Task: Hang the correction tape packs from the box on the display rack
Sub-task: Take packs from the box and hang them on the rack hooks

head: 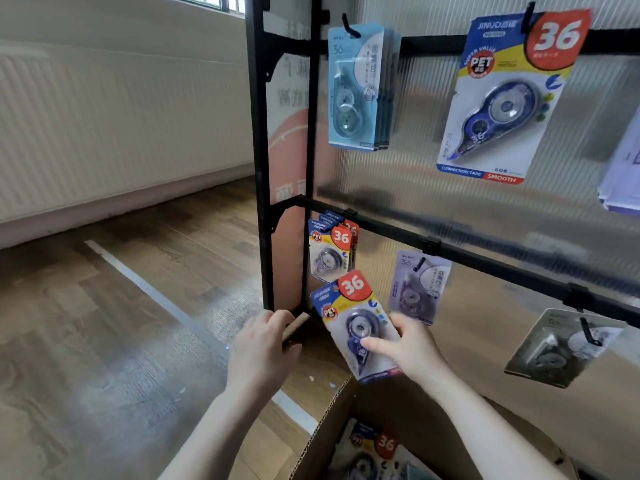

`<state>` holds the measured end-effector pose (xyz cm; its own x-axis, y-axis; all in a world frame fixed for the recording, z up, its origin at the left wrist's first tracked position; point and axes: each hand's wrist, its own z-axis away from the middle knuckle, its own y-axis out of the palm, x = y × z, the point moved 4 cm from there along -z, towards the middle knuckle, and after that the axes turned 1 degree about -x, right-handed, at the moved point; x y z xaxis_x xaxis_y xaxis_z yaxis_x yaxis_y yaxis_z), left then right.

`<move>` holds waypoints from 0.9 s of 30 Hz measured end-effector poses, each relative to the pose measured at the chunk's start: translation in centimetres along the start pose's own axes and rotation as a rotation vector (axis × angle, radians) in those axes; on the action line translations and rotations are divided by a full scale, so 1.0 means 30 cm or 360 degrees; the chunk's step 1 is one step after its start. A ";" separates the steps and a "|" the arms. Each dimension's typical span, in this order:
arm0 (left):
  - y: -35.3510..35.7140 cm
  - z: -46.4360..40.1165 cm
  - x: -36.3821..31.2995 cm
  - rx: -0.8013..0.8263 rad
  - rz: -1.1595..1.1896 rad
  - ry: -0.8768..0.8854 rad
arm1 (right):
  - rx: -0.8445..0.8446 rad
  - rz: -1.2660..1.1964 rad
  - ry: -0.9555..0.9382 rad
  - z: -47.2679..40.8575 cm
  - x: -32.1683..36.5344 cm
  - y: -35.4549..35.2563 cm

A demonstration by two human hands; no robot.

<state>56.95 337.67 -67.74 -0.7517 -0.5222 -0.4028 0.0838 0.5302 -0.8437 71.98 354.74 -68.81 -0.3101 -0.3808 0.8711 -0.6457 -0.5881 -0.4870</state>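
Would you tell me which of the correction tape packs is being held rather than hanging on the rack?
The tilted blue-and-yellow pack with the red 36, gripped by the right hand; the others hang from hooks or lie in the box.

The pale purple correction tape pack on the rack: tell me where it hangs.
In the head view the pale purple correction tape pack hangs from the lower black rail, just above the right hand, right of the blue-and-yellow packs.

Open panel between hung blue-yellow packs and lilac pack, under the lower crossbar.
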 end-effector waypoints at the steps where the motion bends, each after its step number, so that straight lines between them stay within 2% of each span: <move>1: 0.003 -0.007 0.010 -0.0001 -0.0019 -0.0059 | -0.0045 -0.0127 0.0026 -0.013 0.007 0.006; 4: 0.011 -0.024 0.028 -0.0001 -0.0070 -0.0167 | -0.0090 -0.0452 0.0071 -0.043 0.044 0.046; 7: 0.022 -0.034 0.040 0.0002 -0.0068 -0.0203 | -0.0102 -0.0591 0.0046 -0.076 0.086 0.105; 17: 0.039 -0.057 0.043 0.0026 0.0079 -0.0274 | -0.0223 -0.0727 -0.0073 -0.195 0.161 0.240; 27: 0.043 -0.060 0.055 0.0061 0.0192 -0.0352 | -0.0339 -0.0753 0.0162 -0.325 0.116 0.303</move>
<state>54.63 338.70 -68.84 -0.5736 -0.5926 -0.5655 0.1918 0.5740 -0.7961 58.24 355.03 -69.60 -0.0097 -0.0317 0.9995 -0.8557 -0.5169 -0.0247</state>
